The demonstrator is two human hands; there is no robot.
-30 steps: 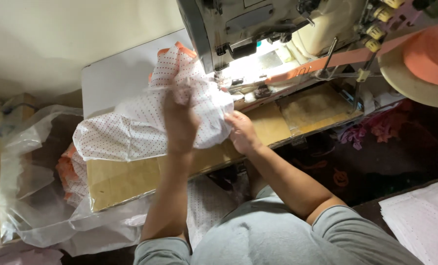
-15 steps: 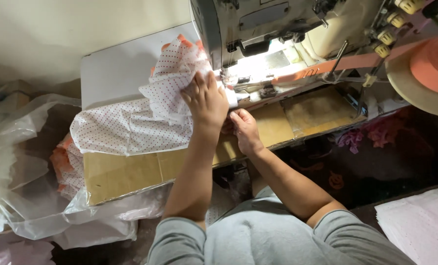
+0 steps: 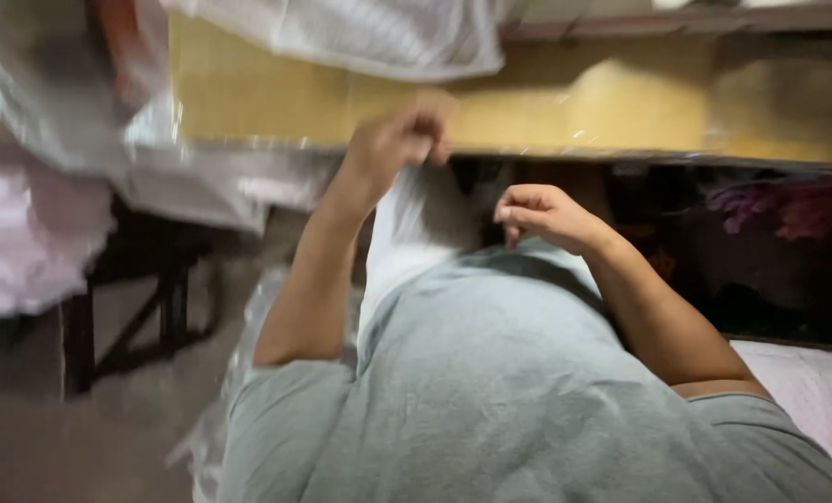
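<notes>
Head view: left hand (image 3: pixel 399 140) pinching white fabric (image 3: pixel 407 237).

both hands (image 3: pixel 407 140) (image 3: pixel 537 212) left the dotted cloth, now below the table edge (image 3: pixel 574 154).

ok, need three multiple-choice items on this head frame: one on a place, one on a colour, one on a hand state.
1. Where is the left hand?
A. at the worktable's front edge
B. on the floor
C. behind the person's back

2. What colour is the person's shirt?
A. red
B. grey
C. black

3. How is the right hand?
A. flat and spread
B. out of view
C. fingers curled, holding nothing

Answers:
1 A: it sits against the edge of the yellow-brown worktable, pinching pale cloth.
2 B: the fabric over the torso is grey.
3 C: the fingers fold inward, apparently empty.
</notes>
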